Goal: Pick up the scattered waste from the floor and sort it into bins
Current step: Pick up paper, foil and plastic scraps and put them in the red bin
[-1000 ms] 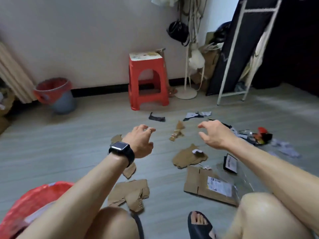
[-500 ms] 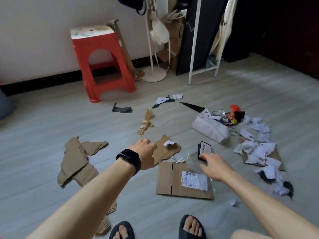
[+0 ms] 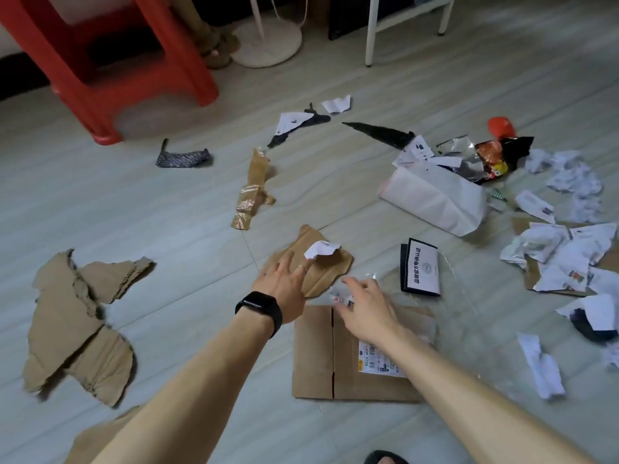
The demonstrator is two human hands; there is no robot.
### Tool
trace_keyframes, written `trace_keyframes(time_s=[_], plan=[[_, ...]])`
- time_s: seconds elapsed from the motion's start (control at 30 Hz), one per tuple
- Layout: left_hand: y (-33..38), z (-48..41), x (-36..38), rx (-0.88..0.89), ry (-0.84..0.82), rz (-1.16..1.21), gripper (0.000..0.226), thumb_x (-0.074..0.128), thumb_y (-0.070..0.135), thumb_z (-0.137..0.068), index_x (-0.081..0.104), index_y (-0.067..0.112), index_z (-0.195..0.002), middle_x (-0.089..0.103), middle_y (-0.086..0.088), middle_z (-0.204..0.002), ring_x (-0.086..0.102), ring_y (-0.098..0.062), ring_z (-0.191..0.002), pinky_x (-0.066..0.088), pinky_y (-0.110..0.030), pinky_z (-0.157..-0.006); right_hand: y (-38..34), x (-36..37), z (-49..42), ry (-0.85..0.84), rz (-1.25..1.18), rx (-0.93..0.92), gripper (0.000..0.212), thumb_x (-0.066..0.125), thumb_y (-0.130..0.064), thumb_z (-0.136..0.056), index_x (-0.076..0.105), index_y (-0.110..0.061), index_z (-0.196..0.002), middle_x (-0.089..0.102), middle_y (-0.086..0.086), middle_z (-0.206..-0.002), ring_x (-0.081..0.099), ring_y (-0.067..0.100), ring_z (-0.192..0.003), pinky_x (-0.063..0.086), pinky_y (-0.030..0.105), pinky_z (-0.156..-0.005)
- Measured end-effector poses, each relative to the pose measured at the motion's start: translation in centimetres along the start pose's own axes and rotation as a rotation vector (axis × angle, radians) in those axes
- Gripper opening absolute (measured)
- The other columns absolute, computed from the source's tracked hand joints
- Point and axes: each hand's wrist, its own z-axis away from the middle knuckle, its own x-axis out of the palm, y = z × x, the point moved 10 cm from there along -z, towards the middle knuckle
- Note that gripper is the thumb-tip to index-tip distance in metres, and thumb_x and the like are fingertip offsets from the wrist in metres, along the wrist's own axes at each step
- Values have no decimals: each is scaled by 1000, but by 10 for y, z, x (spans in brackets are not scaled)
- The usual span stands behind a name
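Here the left hand [image 3: 284, 279] lies flat, fingers straight, on a torn card piece [image 3: 330, 274] on the floor [image 3: 167, 202], gripping nothing; a white paper scrap [image 3: 321, 248] sits on that piece just past the fingertips. The right hand [image 3: 365, 308] is spread and loose above small scraps [image 3: 337, 296] at the far edge of a flat box [image 3: 313, 356], holding nothing too. The card looks light and stiffish, yet it lies flush with the floor, so I'd judge a fingernail under a ragged edge, then a pinch, is the way in. The paper scrap is featherlight and limp; pinch its raised curl.
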Motion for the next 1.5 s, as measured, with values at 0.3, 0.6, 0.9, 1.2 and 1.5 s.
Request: trace_keyframes(time_s=[0.3,0.6,0.9,1.2,1.5], plan=[[22,-71,17,144,138,-21,45,54,47,-94,37,47,-136,42,0,-132,54,-29,-108,48,-36,-81,-8,43,-35,54,119,52,36,39,-9,-99,45,-30,-128,38,9,-122,45,36,-106,49,46,-88],[-8,-61,64,-32,89,127,37,48,17,-99,54,21,-136,52,-11,-118,53,-33,-106,50,-40,-80,6,40,-35,116,45,68,16,52,-14,-97,65,-18,-106,59,7,-112,57,30,-105,45,35,-88],[-70,39,54,-155,45,206,38,47,6,-93,58,24,-125,58,-4,-122,55,-28,-112,47,-37,-82,-6,-13,0,164,-452,237,4,71,-28,-88,72,-26,-85,71,-9,-98,66,15,-95,50,29,-84],[-167,217,-123,-302,334,80,36,46,10,-91,61,31,-116,60,1,-114,59,-24,-106,51,-35,-80,-211,-86,98,121,-402,-177,7,71,-33,-87,75,-27,-89,73,-10,-94,66,13,-93,46,24,-72],[-286,463,-142,-612,508,199,30,52,15,-92,66,35,-109,64,4,-118,61,-22,-108,44,-29,-75,-460,-76,257,18,-137,-784,3,73,-28,-84,75,-26,-86,69,-13,-81,64,4,-83,46,21,-73]])
